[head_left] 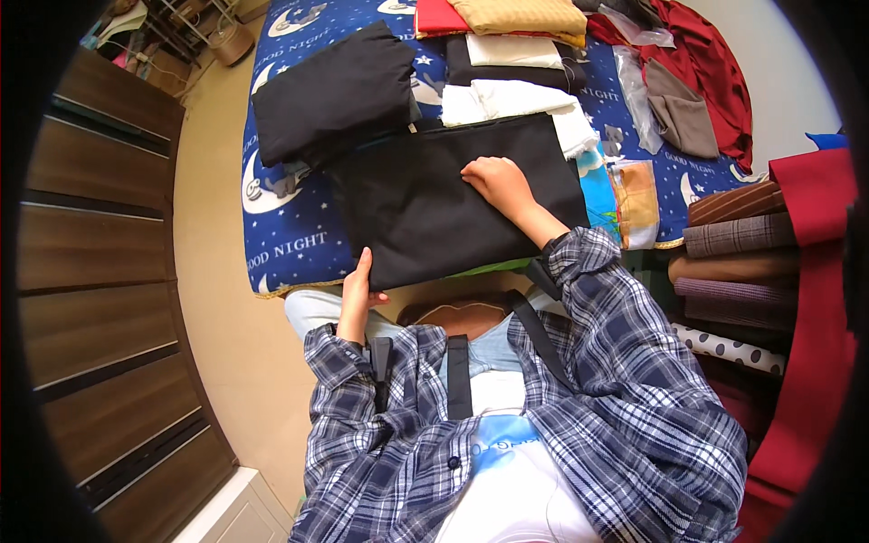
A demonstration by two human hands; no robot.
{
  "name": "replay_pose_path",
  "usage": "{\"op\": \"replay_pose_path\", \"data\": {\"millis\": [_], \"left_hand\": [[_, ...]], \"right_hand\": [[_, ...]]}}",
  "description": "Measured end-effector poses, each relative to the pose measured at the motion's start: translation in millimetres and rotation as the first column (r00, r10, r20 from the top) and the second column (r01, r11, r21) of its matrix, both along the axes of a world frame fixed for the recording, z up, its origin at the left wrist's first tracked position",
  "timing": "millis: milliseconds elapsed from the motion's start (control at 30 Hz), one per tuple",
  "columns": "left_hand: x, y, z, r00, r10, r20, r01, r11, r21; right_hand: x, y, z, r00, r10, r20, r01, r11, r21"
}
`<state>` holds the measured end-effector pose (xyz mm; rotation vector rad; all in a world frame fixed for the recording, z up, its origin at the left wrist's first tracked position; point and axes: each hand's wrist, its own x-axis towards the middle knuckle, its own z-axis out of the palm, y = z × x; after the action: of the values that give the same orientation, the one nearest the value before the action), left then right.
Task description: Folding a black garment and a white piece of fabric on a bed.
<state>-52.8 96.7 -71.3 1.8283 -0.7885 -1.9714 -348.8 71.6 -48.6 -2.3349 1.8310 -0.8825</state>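
Observation:
A folded black cloth (453, 199) lies across the near edge of the bed in front of me, its near side hanging slightly over my lap. My left hand (358, 291) grips its near left corner, thumb on top and fingers underneath. My right hand (503, 187) rests on top of the cloth, right of its middle, with the fingers curled in. Whatever may be between those fingers is hidden. Beyond the cloth to the left sits another folded black cloth (335, 95). White folded cloth (507, 100) lies just past the far edge.
The bed has a blue patterned cover (272, 231). Yellow folded fabric (516, 16) lies at the back, dark red fabric (701, 72) at the far right. Several fabric rolls (738, 267) are stacked to my right. A brown drawer cabinet (100, 244) stands left, across the floor.

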Motion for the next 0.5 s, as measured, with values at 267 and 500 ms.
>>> {"op": "replay_pose_path", "data": {"millis": [267, 500], "left_hand": [[0.7, -0.4, -3.7, 1.000, 0.018, 0.001, -0.018, 1.000, -0.025], [0.5, 3.4, 1.4, 1.000, 0.020, 0.000, -0.020, 1.000, -0.011]], "right_hand": [[12.9, -2.1, -1.8, 0.931, 0.041, -0.364, -0.097, 0.986, -0.136], [19.3, -0.8, 6.1, 0.974, -0.213, 0.081, 0.167, 0.910, 0.379]]}}
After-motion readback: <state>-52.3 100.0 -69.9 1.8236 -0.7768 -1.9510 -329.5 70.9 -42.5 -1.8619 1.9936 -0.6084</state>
